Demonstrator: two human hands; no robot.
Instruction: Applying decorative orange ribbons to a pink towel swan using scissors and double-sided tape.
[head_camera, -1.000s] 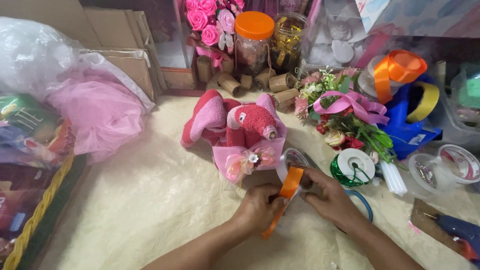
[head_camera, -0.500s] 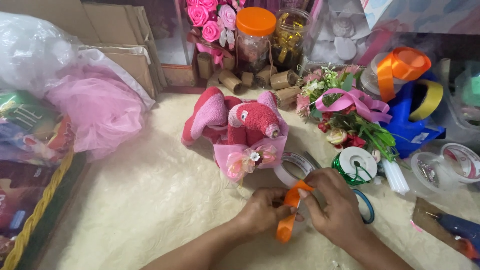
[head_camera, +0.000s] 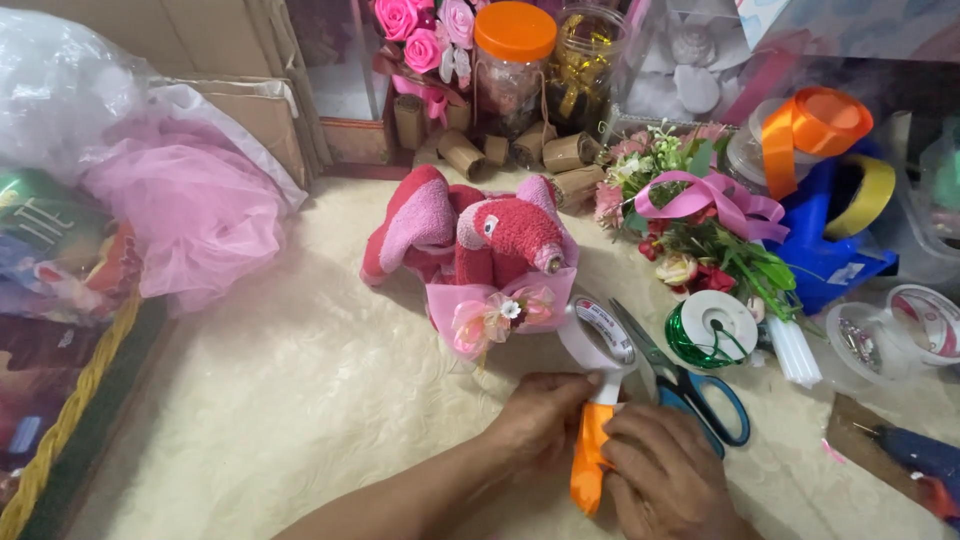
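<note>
Orange ribbon (head_camera: 590, 470) pinched between left hand (head_camera: 545, 425) and right hand (head_camera: 665, 480) at near edge of table (head_camera: 300, 400), tape roll (head_camera: 595, 340) touching left fingers, scissors (head_camera: 690, 385) just right, pink towel elephant (head_camera: 480, 245) farther.

Orange ribbon (head_camera: 590, 460): now lies lower and flatter, pinched between both hands; a second ago it stood raised above them. Left hand (head_camera: 545, 420): thumb now touches the tape roll (head_camera: 592, 340), earlier apart. Right hand (head_camera: 665, 475): now covers the ribbon's right side. Scissors (head_camera: 690, 385): more exposed than before.
</note>
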